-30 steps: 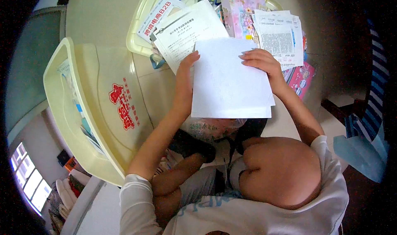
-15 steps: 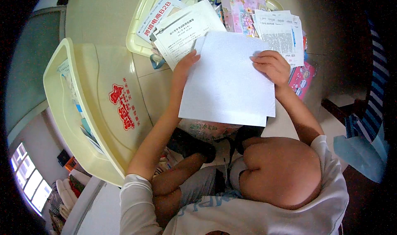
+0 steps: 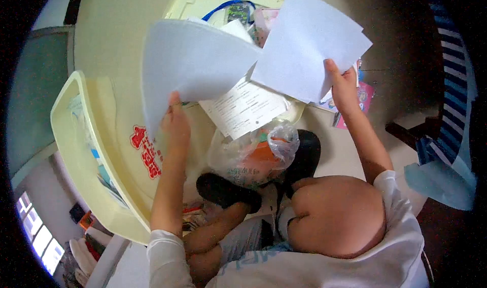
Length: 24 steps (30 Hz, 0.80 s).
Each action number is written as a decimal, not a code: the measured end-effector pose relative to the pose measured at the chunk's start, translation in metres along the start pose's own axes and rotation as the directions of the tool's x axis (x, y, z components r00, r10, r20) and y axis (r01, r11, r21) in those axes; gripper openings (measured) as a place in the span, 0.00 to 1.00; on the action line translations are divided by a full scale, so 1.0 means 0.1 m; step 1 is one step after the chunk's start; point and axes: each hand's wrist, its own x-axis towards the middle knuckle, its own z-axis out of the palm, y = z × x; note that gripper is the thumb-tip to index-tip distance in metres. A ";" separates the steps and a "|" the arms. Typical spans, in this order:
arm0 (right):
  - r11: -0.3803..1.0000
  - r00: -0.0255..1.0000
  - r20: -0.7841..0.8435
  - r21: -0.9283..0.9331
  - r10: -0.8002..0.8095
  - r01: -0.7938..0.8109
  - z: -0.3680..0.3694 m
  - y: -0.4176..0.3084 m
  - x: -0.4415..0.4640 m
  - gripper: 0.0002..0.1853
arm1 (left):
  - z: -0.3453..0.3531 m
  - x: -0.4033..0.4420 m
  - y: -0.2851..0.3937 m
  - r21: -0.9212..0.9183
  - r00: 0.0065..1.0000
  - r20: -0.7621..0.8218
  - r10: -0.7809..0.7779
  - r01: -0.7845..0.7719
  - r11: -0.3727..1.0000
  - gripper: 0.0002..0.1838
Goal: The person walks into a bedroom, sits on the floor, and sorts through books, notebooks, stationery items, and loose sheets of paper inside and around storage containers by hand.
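Note:
In my left hand (image 3: 176, 124) is a large blank white sheet of paper (image 3: 198, 57), pinched at its lower edge and slightly curved. My right hand (image 3: 345, 89) grips a second bunch of blank white sheets (image 3: 307, 47), thumb on top, tilted up to the right. The two lots overlap or touch near their inner corners; I cannot tell which. Below and between them lies a printed exam paper (image 3: 246, 108), partly covered. A pink flowered item (image 3: 263, 25) and a blue strap (image 3: 223, 6) show behind the sheets.
A cream plastic storage box (image 3: 114, 186) with red lettering stands at the left, papers inside. Its matching lid (image 3: 190, 1) lies behind the papers. A clear plastic bag (image 3: 243, 158) with orange contents sits by my black slippers (image 3: 225, 189). A pink booklet (image 3: 362, 103) lies at the right.
The single stack of white sheets has been parted into two, one in each hand. My left hand moved left and down, baring the printed paper and the plastic bag below.

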 end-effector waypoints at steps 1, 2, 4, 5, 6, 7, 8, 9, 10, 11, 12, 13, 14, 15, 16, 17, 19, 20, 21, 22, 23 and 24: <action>0.997 0.997 0.031 -0.023 0.074 -0.073 -0.05 0.03 0.03 0.18 | -0.02 0.06 -0.06 -0.116 1.000 0.006 -0.026 0.026 0.993 0.21; 0.998 0.998 0.022 -0.026 0.065 -0.065 -0.07 0.06 0.04 0.18 | -0.02 0.08 -0.08 -0.228 0.999 0.015 -0.051 0.054 0.972 0.24; 0.974 0.993 0.046 0.194 0.109 -0.116 -0.01 0.06 0.03 0.17 | -0.02 0.04 0.07 -0.149 0.985 -0.030 -0.171 0.165 0.975 0.25; 0.951 0.983 0.026 0.249 0.183 -0.184 0.01 0.04 0.02 0.17 | 0.01 0.10 -0.05 -0.289 0.991 -0.014 -0.136 0.126 0.949 0.24; 0.952 0.983 0.022 0.246 0.182 -0.181 0.02 0.01 0.02 0.17 | 0.03 0.15 -0.15 -0.421 0.995 -0.003 -0.101 0.091 0.902 0.23; 0.938 0.976 0.053 0.272 0.210 -0.217 0.03 0.00 0.02 0.17 | 0.05 0.19 -0.21 -0.423 0.995 0.002 -0.101 0.092 0.901 0.23; 0.921 0.967 0.087 0.297 0.239 -0.254 0.02 -0.01 0.01 0.16 | 0.05 0.22 -0.27 -0.450 0.990 0.056 -0.128 0.139 0.882 0.23; 0.930 0.965 0.092 0.259 0.245 -0.261 0.01 0.00 0.02 0.17 | 0.06 0.22 -0.25 -0.462 0.987 0.083 -0.139 0.162 0.872 0.22; 0.930 0.965 0.090 0.259 0.245 -0.260 0.01 -0.01 0.03 0.17 | 0.06 0.22 -0.21 -0.473 0.982 0.110 -0.151 0.185 0.862 0.22; 0.973 0.971 0.110 0.062 0.213 -0.221 0.01 -0.03 0.04 0.18 | 0.07 0.21 -0.16 -0.637 0.985 0.117 -0.124 0.171 0.751 0.21; 0.976 0.973 0.136 -0.136 0.186 -0.168 0.01 -0.04 0.05 0.19 | 0.07 0.20 -0.11 -0.777 0.988 0.119 -0.097 0.154 0.611 0.20; 0.972 0.978 0.192 -0.233 0.081 -0.035 0.04 -0.04 0.05 0.20 | 0.06 0.27 -0.24 -0.934 0.919 0.338 0.205 0.302 0.190 0.19; 0.942 0.966 0.257 -0.320 -0.017 0.102 0.10 -0.04 0.04 0.22 | 0.04 0.33 -0.38 -0.821 0.758 0.354 0.548 0.533 -0.207 0.19; 0.906 0.959 0.279 -0.391 -0.049 0.160 0.16 -0.01 0.04 0.22 | 0.02 0.29 -0.31 -0.777 0.779 0.390 0.491 0.565 -0.279 0.20; 0.907 0.959 0.278 -0.391 -0.048 0.159 0.21 -0.01 0.06 0.22 | 0.02 0.29 -0.30 -0.776 0.778 0.392 0.491 0.566 -0.278 0.20; 0.950 0.951 0.306 -0.308 0.041 0.058 0.25 -0.01 0.07 0.21 | 0.03 0.30 -0.30 -0.751 0.762 0.400 0.509 0.591 -0.295 0.19; 0.980 0.922 0.355 -0.174 0.158 -0.101 0.34 -0.07 0.05 0.18 | 0.02 0.28 -0.25 -0.727 0.745 0.408 0.528 0.615 -0.306 0.18; 0.981 0.922 0.354 -0.167 0.156 -0.102 0.36 -0.07 0.04 0.18 | 0.00 0.26 -0.21 -0.705 0.720 0.439 0.538 0.646 -0.290 0.15; 0.978 0.895 0.401 -0.141 0.198 -0.153 0.37 -0.07 0.03 0.18 | -0.01 0.25 -0.17 -0.682 0.694 0.469 0.547 0.678 -0.275 0.14; 0.972 0.863 0.447 -0.118 0.236 -0.204 0.38 -0.07 0.02 0.18 | 0.02 0.25 -0.17 -0.683 0.692 0.471 0.547 0.678 -0.270 0.14; 0.972 0.863 0.446 -0.113 0.235 -0.206 0.38 -0.10 0.01 0.18 | 0.07 0.27 -0.20 -0.658 0.646 0.498 0.579 0.716 -0.233 0.11; 0.955 0.852 0.432 -0.109 0.297 -0.277 0.38 -0.15 -0.01 0.17 | 0.11 0.27 -0.22 -0.631 0.598 0.522 0.608 0.750 -0.195 0.10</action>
